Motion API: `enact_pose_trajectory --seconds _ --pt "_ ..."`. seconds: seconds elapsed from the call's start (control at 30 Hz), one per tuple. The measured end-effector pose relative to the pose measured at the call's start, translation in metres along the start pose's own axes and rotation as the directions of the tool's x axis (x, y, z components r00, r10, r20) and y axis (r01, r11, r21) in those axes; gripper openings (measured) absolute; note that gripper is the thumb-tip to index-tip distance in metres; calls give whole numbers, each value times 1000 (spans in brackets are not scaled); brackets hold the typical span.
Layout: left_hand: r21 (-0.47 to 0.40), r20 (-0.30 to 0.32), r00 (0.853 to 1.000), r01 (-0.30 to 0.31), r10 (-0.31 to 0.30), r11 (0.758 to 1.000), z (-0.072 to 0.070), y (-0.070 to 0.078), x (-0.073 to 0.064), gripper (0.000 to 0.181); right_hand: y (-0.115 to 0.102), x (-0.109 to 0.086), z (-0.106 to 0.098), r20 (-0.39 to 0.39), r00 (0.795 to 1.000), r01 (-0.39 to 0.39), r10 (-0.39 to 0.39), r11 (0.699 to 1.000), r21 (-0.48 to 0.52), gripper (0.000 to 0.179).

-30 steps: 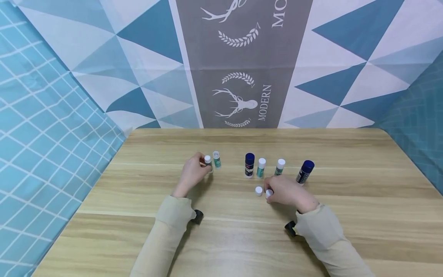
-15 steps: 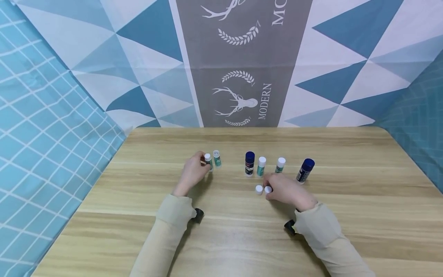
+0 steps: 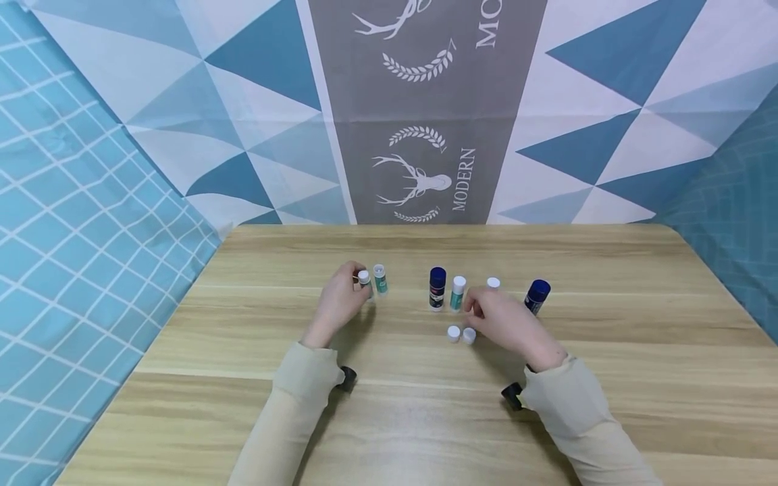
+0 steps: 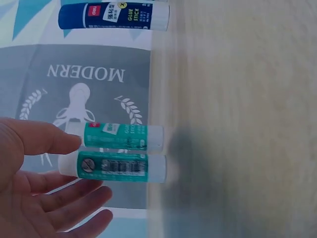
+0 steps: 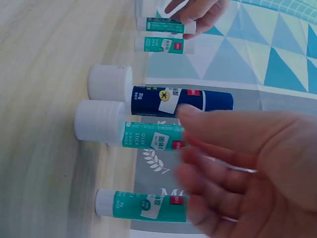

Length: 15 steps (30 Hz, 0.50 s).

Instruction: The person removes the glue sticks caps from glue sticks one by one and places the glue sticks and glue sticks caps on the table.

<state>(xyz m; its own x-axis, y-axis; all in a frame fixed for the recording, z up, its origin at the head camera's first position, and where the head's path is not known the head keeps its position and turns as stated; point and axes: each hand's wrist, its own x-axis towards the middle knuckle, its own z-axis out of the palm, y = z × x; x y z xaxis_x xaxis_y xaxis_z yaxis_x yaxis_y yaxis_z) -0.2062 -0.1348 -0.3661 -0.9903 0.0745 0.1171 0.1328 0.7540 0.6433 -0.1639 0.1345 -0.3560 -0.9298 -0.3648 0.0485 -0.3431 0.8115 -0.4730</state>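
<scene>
My left hand (image 3: 339,305) pinches the top of a teal-and-white glue stick (image 4: 121,167) between thumb and fingers. It stands upright on the table. Close beside it is a second teal glue stick (image 3: 380,281), whose top shows a ring-like opening. Two small white caps, a left cap (image 3: 453,333) and a right cap (image 3: 469,335), sit side by side near the middle. Just above and behind the right cap is my right hand (image 3: 504,322), holding nothing, with fingers loosely bent. Behind it, a teal glue stick (image 5: 148,206) is partly hidden in the head view.
A dark blue glue stick (image 3: 437,290) and another teal glue stick (image 3: 458,293) stand behind the caps. Another blue glue stick (image 3: 537,295) stands at the right, partly covered by my hand. The wooden table (image 3: 389,418) ends at a patterned cloth (image 3: 419,101).
My right hand has let go of the right white cap, which now sits beside the other cap, and has lifted slightly up and back. My left hand stays at its glue stick.
</scene>
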Motion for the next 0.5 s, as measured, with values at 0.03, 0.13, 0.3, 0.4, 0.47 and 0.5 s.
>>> enact_pose_trajectory --seconds 0.03,0.13,0.3,0.4,0.47,0.5 --pt "14 -12 1000 -10 10 1000 0 2 -1 36 -1 0 0 -40 999 6 -6 1000 -9 6" --pt "62 -52 998 -43 46 997 -2 9 -4 39 -2 1 -2 -156 987 28 -32 999 -33 4" --pt "120 -103 985 -127 140 985 -3 22 -7 36 -3 0 -4 -272 960 50 -63 997 -55 4" --pt "146 -113 974 -180 198 973 -3 29 -9 29 -1 2 -5 -318 944 65 -86 995 -76 6" --pt "157 -113 968 -207 226 966 -3 34 -11 25 0 4 -6 -343 933 84 -110 992 -90 12" --pt "160 -112 965 -220 239 962 -3 37 -13 24 0 5 -6 -351 928 95 -123 991 -94 15"
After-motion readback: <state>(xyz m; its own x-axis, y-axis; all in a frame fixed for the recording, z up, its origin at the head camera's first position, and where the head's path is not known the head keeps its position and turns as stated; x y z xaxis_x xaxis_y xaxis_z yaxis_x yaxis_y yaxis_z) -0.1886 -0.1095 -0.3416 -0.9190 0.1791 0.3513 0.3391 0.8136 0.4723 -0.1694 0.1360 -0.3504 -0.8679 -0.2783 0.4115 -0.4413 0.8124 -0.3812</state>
